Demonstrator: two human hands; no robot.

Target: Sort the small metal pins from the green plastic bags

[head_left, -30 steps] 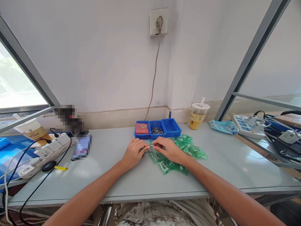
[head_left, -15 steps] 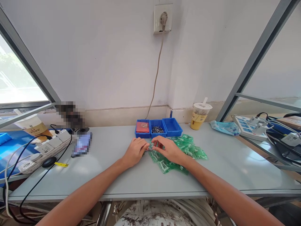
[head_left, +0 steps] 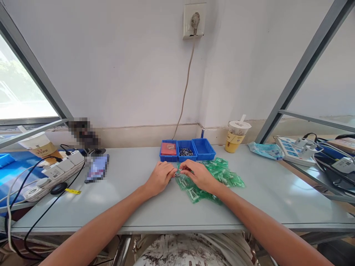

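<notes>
Now, change: your two hands have drawn closer over the last second. The gap between the fingertips has shut, and they meet over one spot.
Left hand (head_left: 159, 178): your fingers are curled in, with thumb and forefinger pinched on a small metal part (head_left: 178, 172). I cannot tell whether more pieces sit in the palm.
Right hand (head_left: 200, 176): it is likewise curled, and its fingertips pinch the same part from the 3 o'clock side.
Metal part: you hold it between both sets of fingertips, just above the table (head_left: 124, 195). It is too small for its shape to be made out.
Position: neither wrist has travelled, and both forearms lie as they did before.
Meaning: in my judgement the work is now fine fingertip handling at one point. It is not reaching or fetching.
Bags (head_left: 222, 173): a loose heap of green bags lies at 3 to 5 o'clock of your right hand and partly under it. It is unchanged.
Trays (head_left: 204, 157): three blue trays stand in a row at 12 o'clock of your hands, near but not touching. The left one holds something red, the middle one dark small parts, and the right one shows nothing.
Cup (head_left: 235, 139): it stands at 2 o'clock, well apart from your hands.
Power strip (head_left: 55, 171): it lies at 9 o'clock with its cables, well apart from your hands.
</notes>
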